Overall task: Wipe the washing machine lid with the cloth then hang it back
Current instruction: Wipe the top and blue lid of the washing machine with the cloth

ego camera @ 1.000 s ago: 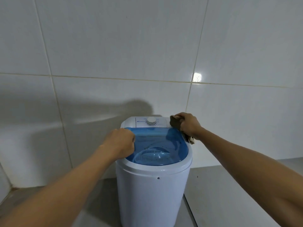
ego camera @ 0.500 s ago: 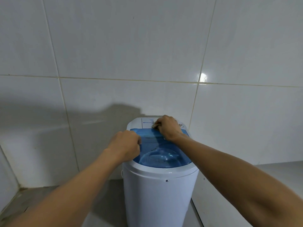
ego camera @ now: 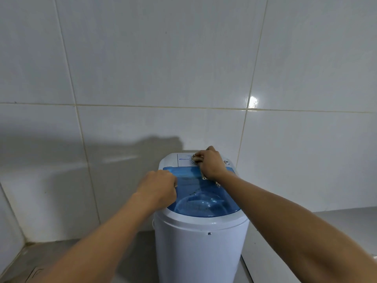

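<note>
Glossy white tiled wall [ego camera: 142, 68] fills the upper frame, grey floor [ego camera: 67, 250] lower left. Small white washing machine w/ translucent blue plastic lid [ego camera: 202, 199] sits centre. Right hand [ego camera: 211, 163] clutches brownish cloth [ego camera: 197, 158] at the lid's far edge; left hand [ego camera: 158, 187] is fisted on its left rim.

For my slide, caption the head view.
Right hand presses a cloth at the back of the washing machine's blue lid; left hand steadies its edge.

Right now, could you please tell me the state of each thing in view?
lid: shut, blue, see-through.
cloth: bunched, pressed on the control panel.
right hand: closed on the cloth.
left hand: curled, resting on the lid's left edge.
washing machine: upright.
</note>
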